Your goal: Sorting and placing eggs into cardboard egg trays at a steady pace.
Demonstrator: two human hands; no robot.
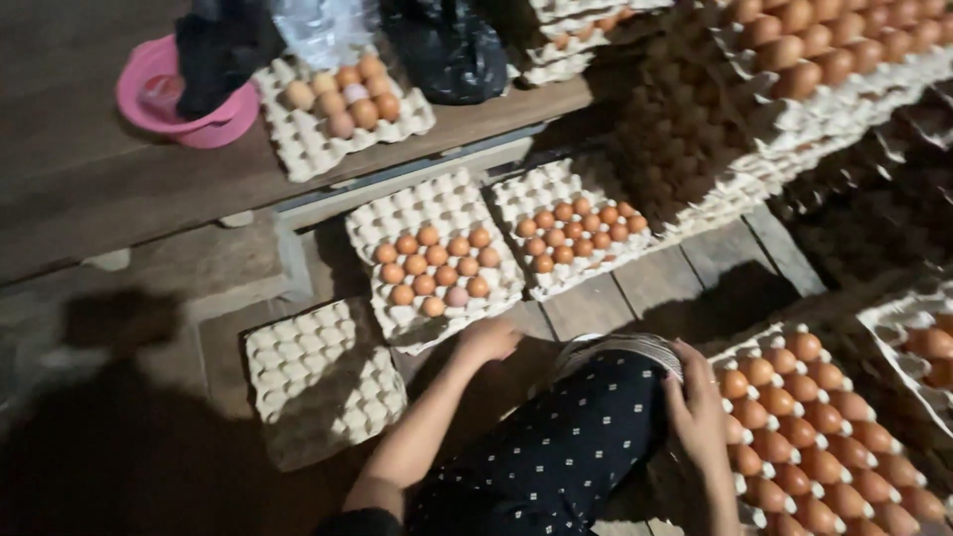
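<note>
My left hand (488, 338) reaches forward and touches the near edge of a grey egg tray (496, 290) that is partly filled with brown eggs (434, 268). Whether it grips the tray's edge is unclear. My right hand (698, 412) rests on my knee, which is covered in dark dotted cloth (566, 447), right beside a full tray of brown eggs (814, 437). An empty tray stack (323, 382) lies to the left of my arm.
Another partly filled tray (576, 233) lies beyond. On a wooden ledge sit a tray with a few eggs (338, 99), a pink bowl (149, 89) and black bags (447, 45). Tall stacks of egg trays (824, 60) fill the right side.
</note>
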